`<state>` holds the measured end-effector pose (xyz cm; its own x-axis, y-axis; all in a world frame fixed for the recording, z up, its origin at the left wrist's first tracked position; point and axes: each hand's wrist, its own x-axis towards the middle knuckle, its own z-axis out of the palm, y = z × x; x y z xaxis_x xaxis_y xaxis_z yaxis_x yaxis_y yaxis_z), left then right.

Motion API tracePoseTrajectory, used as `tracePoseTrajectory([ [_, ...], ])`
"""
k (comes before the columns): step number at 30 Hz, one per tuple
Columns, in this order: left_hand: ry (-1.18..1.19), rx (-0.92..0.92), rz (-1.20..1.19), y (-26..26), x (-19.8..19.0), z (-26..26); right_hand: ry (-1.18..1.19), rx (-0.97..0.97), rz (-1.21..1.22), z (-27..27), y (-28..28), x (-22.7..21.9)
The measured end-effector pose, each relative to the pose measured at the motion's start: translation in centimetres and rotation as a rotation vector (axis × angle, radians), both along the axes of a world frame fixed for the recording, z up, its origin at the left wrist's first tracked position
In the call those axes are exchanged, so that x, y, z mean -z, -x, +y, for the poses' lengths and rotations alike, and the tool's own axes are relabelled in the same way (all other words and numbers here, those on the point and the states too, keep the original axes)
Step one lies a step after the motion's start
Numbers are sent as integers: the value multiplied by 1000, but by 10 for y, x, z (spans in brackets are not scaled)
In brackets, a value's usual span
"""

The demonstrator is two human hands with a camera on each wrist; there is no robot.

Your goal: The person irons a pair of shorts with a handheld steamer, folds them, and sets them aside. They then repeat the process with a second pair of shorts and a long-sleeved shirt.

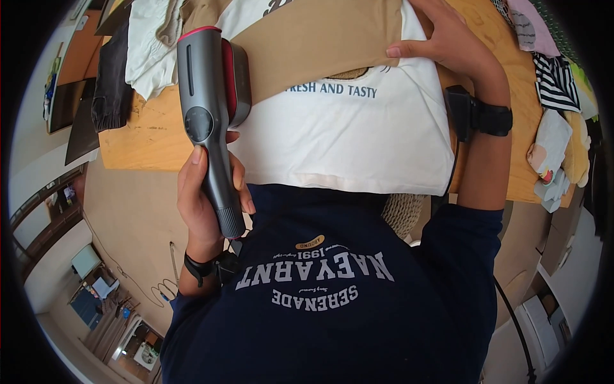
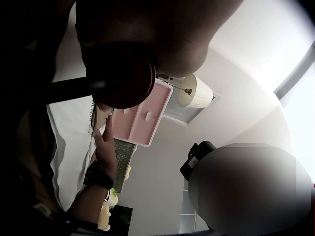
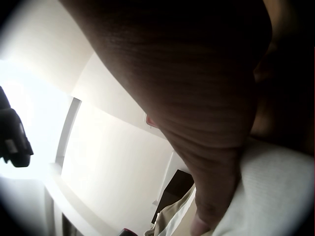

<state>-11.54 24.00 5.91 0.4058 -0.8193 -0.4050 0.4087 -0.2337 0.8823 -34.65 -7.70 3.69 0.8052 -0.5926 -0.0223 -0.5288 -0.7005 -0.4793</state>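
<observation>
In the head view a grey handheld garment steamer [image 1: 214,121] with red trim stands upright in the picture, my left hand [image 1: 203,192] wrapped round its handle. Its head plate overlaps the left end of a tan sleeve [image 1: 320,48] folded across a white T-shirt [image 1: 345,147] printed "FRESH AND TASTY". At the sleeve's other end, my right hand [image 1: 457,41] rests spread on the cloth, thumb on the tan edge, fingers partly cut off by the frame. The left wrist view shows the steamer's dark handle end [image 2: 125,81] close up, with the right hand [image 2: 106,147] beyond it.
A wooden table [image 1: 137,141] bears the shirt. White clothing [image 1: 152,54] and dark trousers [image 1: 112,83] lie at its left. Striped cloth [image 1: 556,83] and other small garments are piled on the right. A pink drawer unit [image 2: 147,115] and a lamp [image 2: 196,92] stand beyond.
</observation>
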Motion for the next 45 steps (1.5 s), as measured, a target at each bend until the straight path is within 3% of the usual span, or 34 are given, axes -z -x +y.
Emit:
tracePoseTrajectory([
  [8, -6, -35, -58, -8, 6, 16, -35, 50, 37, -3, 2, 6],
  [10, -2, -70, -72, -8, 7, 18, 53, -45, -69, -7, 4, 16],
  [17, 26, -139, -65, -18, 7, 33, 89, 33, -22, 2, 4, 11],
  [19, 38, -132, -57, -20, 9, 34, 153, 168, 242, 3, 3, 16],
  [20, 28, -103, -107, -20, 8, 34, 149, 186, 245, 3, 2, 16],
  [22, 24, -77, -181, -21, 10, 32, 96, 84, 27, 3, 0, 16],
  [26, 156, -103, -86, -21, 10, 12, 47, 101, 19, 7, -3, 13],
  [28, 189, -75, -102, -19, 6, -2, 320, -14, -225, 2, -7, 32],
  [29, 215, -65, -123, -17, 2, -9, 330, -6, -225, 0, -6, 31],
  [31, 236, -29, -121, -10, -8, -26, -204, -115, -365, 6, -10, 13],
  [33, 202, 87, -186, -5, -19, -47, -478, -104, -180, 8, -12, -12],
  [36, 174, 208, -191, 9, -31, -90, -419, -110, -419, 9, -18, 17],
  [39, 154, 320, -186, 18, -32, -127, -204, -130, -754, -3, -14, 17],
  [41, 146, 405, -231, 22, -31, -143, 197, 125, -590, -7, -4, 12],
  [42, 116, 420, -212, 25, -30, -147, 209, 137, -596, -6, 1, 1],
  [44, 100, 498, -153, 23, -25, -150, -185, 254, 150, 3, 11, -26],
  [45, 89, 523, -138, 25, -24, -150, -184, 263, 143, 4, 15, -24],
])
